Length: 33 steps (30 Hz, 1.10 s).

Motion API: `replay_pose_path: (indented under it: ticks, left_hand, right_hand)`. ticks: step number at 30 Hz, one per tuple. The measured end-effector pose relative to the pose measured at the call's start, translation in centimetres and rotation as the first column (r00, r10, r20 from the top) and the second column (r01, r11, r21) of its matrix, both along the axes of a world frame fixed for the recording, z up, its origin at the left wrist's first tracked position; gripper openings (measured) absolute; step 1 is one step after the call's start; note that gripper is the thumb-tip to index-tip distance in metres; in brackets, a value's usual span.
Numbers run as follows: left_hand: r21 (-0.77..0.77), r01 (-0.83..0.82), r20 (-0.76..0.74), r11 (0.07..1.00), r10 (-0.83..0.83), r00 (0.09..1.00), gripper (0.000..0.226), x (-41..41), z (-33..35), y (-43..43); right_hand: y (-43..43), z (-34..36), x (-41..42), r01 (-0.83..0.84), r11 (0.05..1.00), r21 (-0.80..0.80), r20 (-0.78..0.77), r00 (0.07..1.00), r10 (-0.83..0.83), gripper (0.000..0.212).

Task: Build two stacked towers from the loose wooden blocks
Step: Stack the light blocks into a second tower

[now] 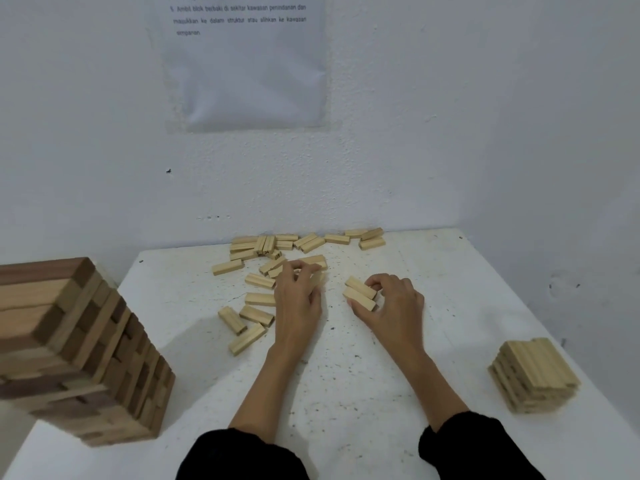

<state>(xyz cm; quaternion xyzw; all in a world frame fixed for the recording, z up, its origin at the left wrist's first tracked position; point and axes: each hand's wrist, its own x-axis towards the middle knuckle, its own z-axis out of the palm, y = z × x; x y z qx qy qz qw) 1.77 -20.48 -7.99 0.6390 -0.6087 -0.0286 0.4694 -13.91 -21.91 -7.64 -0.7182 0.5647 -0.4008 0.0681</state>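
Loose blocks (259, 299) scattered; left hand (298, 304) fingers pinch single block (317, 279); right hand (396, 306) fingers grip block pair (360, 293)

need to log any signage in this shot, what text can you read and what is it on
On the paper sheet taped to the wall:
"5. Ambil blok berbaki di sekitar kawasan penindanan dan"
"masukkan ke dalam struktur atau alihkan ke kawasan"
"simpanan"
One line above, cut by the frame's top edge: too blurred to read.
Wooden blocks: no print seen.
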Motion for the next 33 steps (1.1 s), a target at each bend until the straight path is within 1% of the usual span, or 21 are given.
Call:
replay_pose_path:
  ticks: [3,6,9,11,12,14,16,17,19,20,21,22,24,26,27,29,31,33]
  left_hand:
    - [-0.022,0.027,-0.036,0.999,-0.028,0.999,0.021,-0.5,-0.2,0.6]
    - [0.024,0.077,-0.083,0.997,-0.075,0.994,0.017,-0.5,-0.9,1.2]
    - [0.057,0.132,-0.203,0.99,-0.118,0.972,0.011,-0.7,-0.8,2.9]
    - [0.065,0.156,-0.255,0.986,-0.135,0.957,0.008,-0.8,-0.5,4.6]
    - [0.068,0.164,-0.254,0.984,-0.142,0.957,0.009,-0.6,-0.5,5.4]
    - [0.078,0.194,-0.243,0.978,-0.17,0.955,0.026,0.0,-0.4,6.8]
    - [0.077,0.248,-0.225,0.966,-0.225,0.948,0.033,0.5,-0.2,8.1]
    - [0.069,0.277,-0.227,0.958,-0.255,0.94,0.033,0.6,-0.2,8.8]
    - [0.07,0.334,-0.279,0.94,-0.303,0.911,0.028,0.7,0.2,10.2]
    - [0.088,0.365,-0.308,0.927,-0.323,0.895,0.024,0.7,0.5,10.8]
    - [0.114,0.392,-0.323,0.913,-0.339,0.884,0.024,0.6,0.8,11.3]
    - [0.154,0.414,-0.316,0.897,-0.353,0.881,0.031,0.6,0.9,11.7]
    - [0.28,0.424,-0.245,0.861,-0.363,0.899,0.059,0.4,1.0,12.1]
    - [0.382,0.371,-0.098,0.846,-0.362,0.927,0.09,-0.1,0.9,12.3]
    - [0.396,0.344,-0.033,0.851,-0.362,0.932,0.098,-0.3,0.8,12.2]
    - [0.39,0.333,0.024,0.859,-0.371,0.928,0.102,-0.7,0.7,12.1]
    - [0.382,0.362,0.016,0.851,-0.397,0.918,0.098,-0.9,0.7,11.9]
    - [0.375,0.4,-0.017,0.837,-0.425,0.905,0.089,-0.8,0.7,11.7]
  right_hand:
    - [2.8,0.0,-1.2,0.007,0.999,0.052,0.063,0.998,-0.01,0.037]
    - [4.9,0.0,-2.1,-0.031,0.995,0.097,0.078,0.997,0.023,0.037]
    - [6.5,-0.1,-3.0,-0.101,0.985,0.141,0.093,0.992,0.088,0.038]
    - [7.6,-0.2,-3.5,-0.185,0.97,0.155,0.108,0.98,0.17,0.038]
    - [8.0,-0.3,-3.7,-0.234,0.959,0.158,0.105,0.97,0.22,0.039]
    - [8.6,-0.4,-4.1,-0.312,0.934,0.175,0.086,0.95,0.301,0.043]
    - [9.0,-0.4,-4.3,-0.364,0.908,0.209,0.055,0.931,0.361,0.051]
    - [9.1,-0.3,-4.3,-0.382,0.897,0.222,0.042,0.923,0.383,0.054]
    - [9.2,-0.1,-4.3,-0.401,0.885,0.239,0.026,0.913,0.407,0.056]
    - [9.2,0.0,-4.3,-0.406,0.881,0.242,0.018,0.91,0.415,0.059]
    - [9.3,0.1,-4.3,-0.41,0.878,0.246,0.008,0.907,0.422,0.064]
    - [9.3,0.2,-4.4,-0.411,0.876,0.253,-0.002,0.905,0.425,0.069]
    - [9.3,0.4,-4.6,-0.401,0.872,0.281,-0.012,0.907,0.421,0.075]
    - [9.3,0.7,-5.2,-0.405,0.85,0.336,0.017,0.905,0.425,0.079]
    - [9.3,0.8,-5.5,-0.418,0.83,0.369,0.043,0.9,0.434,0.081]
    - [9.3,1.0,-6.3,-0.452,0.785,0.423,0.077,0.882,0.465,0.083]
    - [9.3,1.1,-7.1,-0.481,0.749,0.457,0.09,0.862,0.499,0.082]
    - [9.3,1.2,-7.5,-0.491,0.732,0.472,0.113,0.857,0.502,0.077]
